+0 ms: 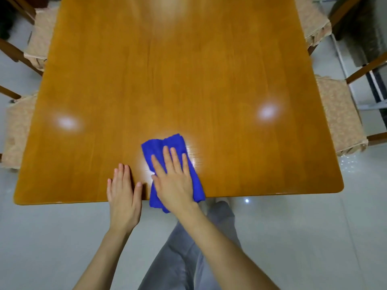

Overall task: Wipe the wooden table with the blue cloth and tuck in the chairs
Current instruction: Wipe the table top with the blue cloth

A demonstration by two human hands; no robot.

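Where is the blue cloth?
Head view: the blue cloth lies at the near edge of the wooden table, under the right hand, beside the left hand.

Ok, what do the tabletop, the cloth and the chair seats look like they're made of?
The table looks like wood or wood veneer, going by the grain lines, with a glossy varnish that shows glare spots. The blue cloth under the right hand has a soft, fuzzy pile, probably microfibre. The chair seats have beige patterned fabric covers with frilled edges; any padding is hidden.
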